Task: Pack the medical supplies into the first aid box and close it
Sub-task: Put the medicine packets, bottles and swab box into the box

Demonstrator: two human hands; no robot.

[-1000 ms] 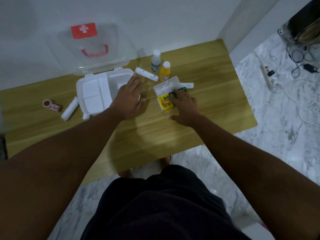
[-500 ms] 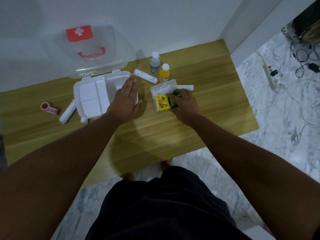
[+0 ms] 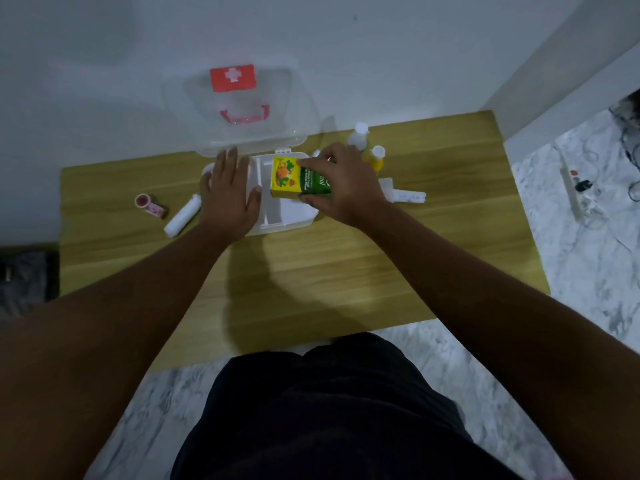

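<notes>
First aid box sits open on the wooden table, its white base under both hands and its clear lid, with a red cross label and a red handle, standing up against the wall beyond the fingertips. Nearest of all, the left hand lies flat with fingers spread and loose, pressing on the left part of the white base and gripping nothing. Beside it, the right hand clasps a yellow and green carton, thumb on its near edge and fingers over its far edge, holding it just above the right compartment of the base. Left of the left hand's fingers a white roll lies on the table, and farther left a small pink tape roll. Right of the right hand a flat white packet rests on the wood. Just past the right hand's knuckles stand a yellow bottle and, behind it, a clear bottle with a white cap.
</notes>
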